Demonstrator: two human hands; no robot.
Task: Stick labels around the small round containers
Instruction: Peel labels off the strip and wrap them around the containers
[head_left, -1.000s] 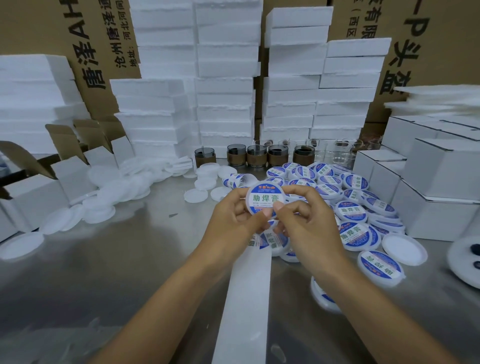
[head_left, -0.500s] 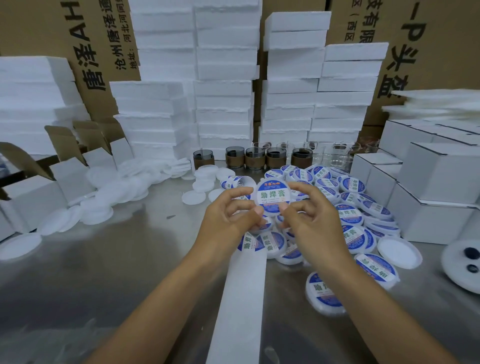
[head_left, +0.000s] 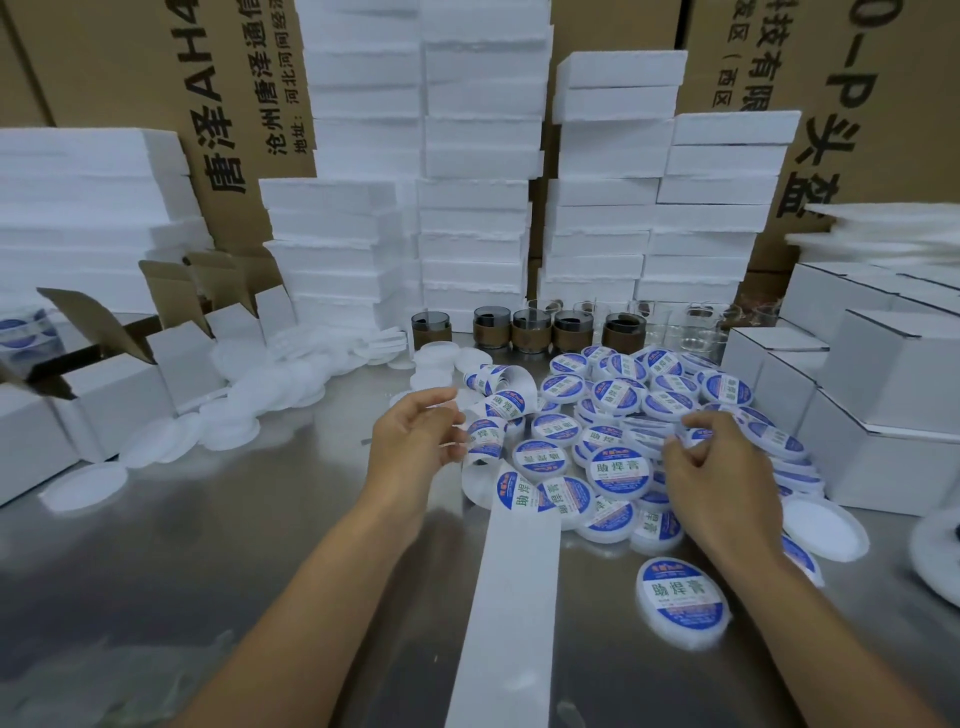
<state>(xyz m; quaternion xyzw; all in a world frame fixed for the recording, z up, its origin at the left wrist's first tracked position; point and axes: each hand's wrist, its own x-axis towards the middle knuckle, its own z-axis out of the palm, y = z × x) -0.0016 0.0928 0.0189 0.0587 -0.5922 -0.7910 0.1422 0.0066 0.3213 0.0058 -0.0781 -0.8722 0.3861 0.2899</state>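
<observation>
The scene is taken in by a single wide-angle camera worn on the head and aimed forward and down over a metal table (head_left: 156, 571). The left hand (head_left: 415, 436) and right hand (head_left: 722, 483) are caught close, at mid-frame, with both forearms entering from the bottom edge. The far side is covered too (straight edges are bowed near the borders), up to the foam stacks (head_left: 467, 208) and cardboard cartons (head_left: 104, 78).
</observation>
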